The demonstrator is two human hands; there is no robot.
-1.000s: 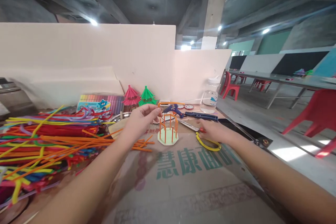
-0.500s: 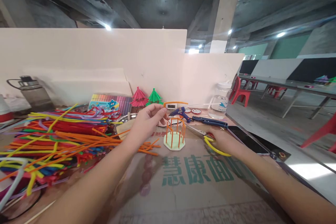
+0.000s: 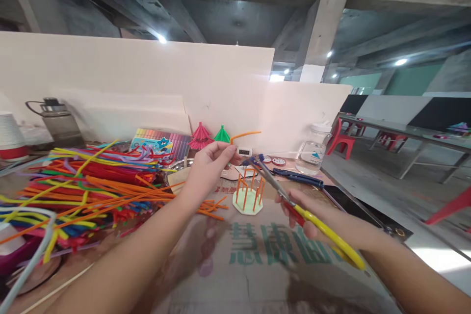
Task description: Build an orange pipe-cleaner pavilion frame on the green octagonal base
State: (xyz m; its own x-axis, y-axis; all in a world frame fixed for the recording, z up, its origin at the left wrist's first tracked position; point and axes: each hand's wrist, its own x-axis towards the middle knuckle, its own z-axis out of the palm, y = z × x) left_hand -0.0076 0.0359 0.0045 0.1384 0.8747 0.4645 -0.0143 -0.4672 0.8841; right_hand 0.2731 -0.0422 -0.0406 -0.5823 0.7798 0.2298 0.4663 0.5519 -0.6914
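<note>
Between thumb and fingers my left hand pinches an orange pipe cleaner, bent near the fingertips, its long end pointing right. My right hand is closed around scissors with yellow and red handles; the blades point up and left, over the space behind the small frame. Below and between the hands, a pale green octagonal base lies on the table, with several upright orange posts and orange pieces joining some tops. A blue glue gun lies behind it, partly hidden by the blades.
Many coloured pipe cleaners are heaped at left. Behind stand a marker set, a pink paper tree, a green one and a clear bottle. Dark blue pliers-like tool and a phone lie at right.
The scissors have come up off the table in my right hand, blades now pointing up-left. My left hand still pinches the orange piece, now raised slightly. The view has shifted a little.
</note>
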